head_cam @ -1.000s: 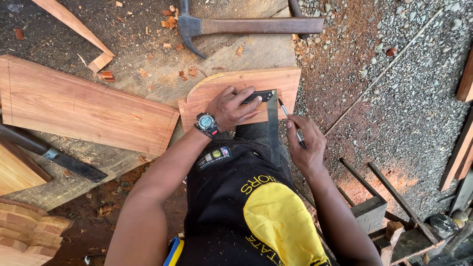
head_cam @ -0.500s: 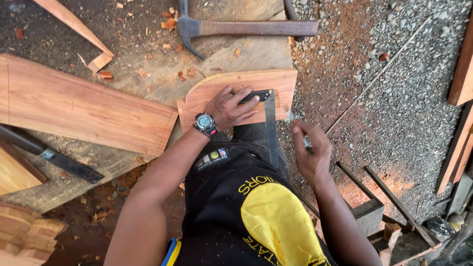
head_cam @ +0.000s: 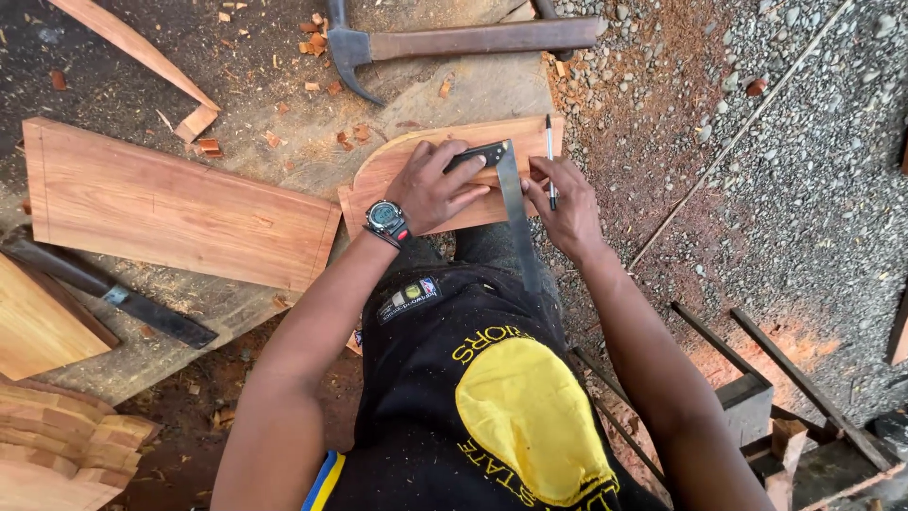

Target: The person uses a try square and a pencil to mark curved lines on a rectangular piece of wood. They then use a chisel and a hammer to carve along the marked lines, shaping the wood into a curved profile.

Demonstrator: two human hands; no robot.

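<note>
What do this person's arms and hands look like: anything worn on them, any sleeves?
Both forearms are bare, with no sleeves or gloves in view. The left hand has a dark wristwatch with a round bluish face strapped at the wrist. The right hand wears nothing visible.

Soft, even daylight lit the scene; shadows were faint, with only a thin dark edge under the hammer (head_cam: 454,43). No glare showed. Focus was sharp across the centre, while the corners bent slightly from wide-angle distortion.
</note>
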